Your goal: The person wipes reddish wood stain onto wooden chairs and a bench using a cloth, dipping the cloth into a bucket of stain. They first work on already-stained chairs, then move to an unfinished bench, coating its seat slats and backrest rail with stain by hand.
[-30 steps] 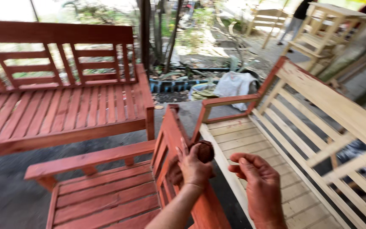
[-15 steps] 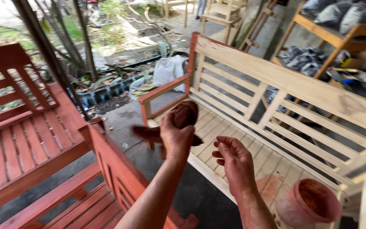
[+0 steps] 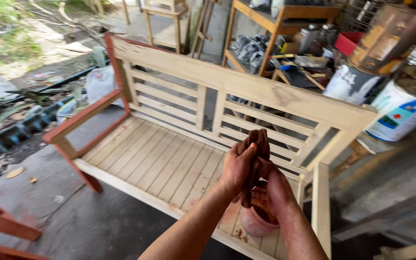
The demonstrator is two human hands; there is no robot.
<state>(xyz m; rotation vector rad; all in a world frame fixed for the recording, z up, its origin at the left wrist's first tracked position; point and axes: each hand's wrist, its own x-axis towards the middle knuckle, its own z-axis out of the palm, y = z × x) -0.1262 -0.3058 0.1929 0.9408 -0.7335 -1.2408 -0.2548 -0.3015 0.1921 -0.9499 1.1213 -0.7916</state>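
- Hands came first in your view: your left hand point(image 3: 239, 166) and your right hand point(image 3: 276, 185), both smeared reddish-brown, were pressed together around a dark, stain-soaked rag point(image 3: 257, 156).
- Your left hand's fingers were curled tight over the upper part of the rag; your right hand's palm closed against its lower part, so both held the cloth, which stood bunched upward between them.
- Just below your hands, a small pink plastic tub point(image 3: 256, 222) sat on the seat slats, partly hidden by your right wrist.
- The tub rested on a long, unfinished pale wooden bench point(image 3: 160, 161) with a slatted seat and back; red stain spots marked the slats beside the tub.
- The bench's far armrest and leg point(image 3: 80, 120) were already coloured red-brown, while the near armrest point(image 3: 320, 202) stayed bare wood.
- At the lower left edge you had part of a red-stained wooden piece point(image 3: 1, 226) on the grey concrete floor point(image 3: 87, 221).
- Beyond the bench's right end stood large paint cans point(image 3: 400, 108), white and rusty brown, stacked close together.
- Farther back stood a cluttered wooden shelf point(image 3: 285, 29), and at left a white sack point(image 3: 99, 82) lay among ground debris.
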